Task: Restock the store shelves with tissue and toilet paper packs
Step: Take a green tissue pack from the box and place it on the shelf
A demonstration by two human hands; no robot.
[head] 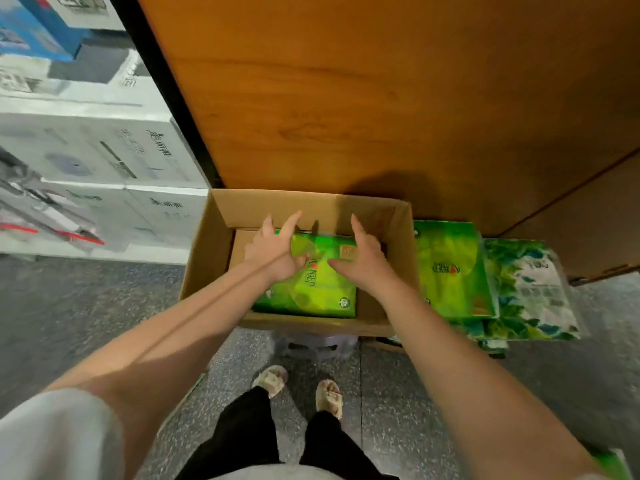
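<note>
Both hands, left hand point(273, 252) and right hand point(363, 259), fingers spread apart, reach onto the green tissue pack point(311, 289) in the cardboard box point(214, 244); gripping its sides and lifting comes next.

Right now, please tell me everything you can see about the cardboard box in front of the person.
The cardboard box is plain brown, open at the top, its flaps up. It sits against a wooden panel, raised on something purple that is mostly hidden. A glossy green tissue pack lies flat inside, filling most of the floor. The left hand and right hand reach in and rest on the pack. More green packs lie beside its right wall.
</note>
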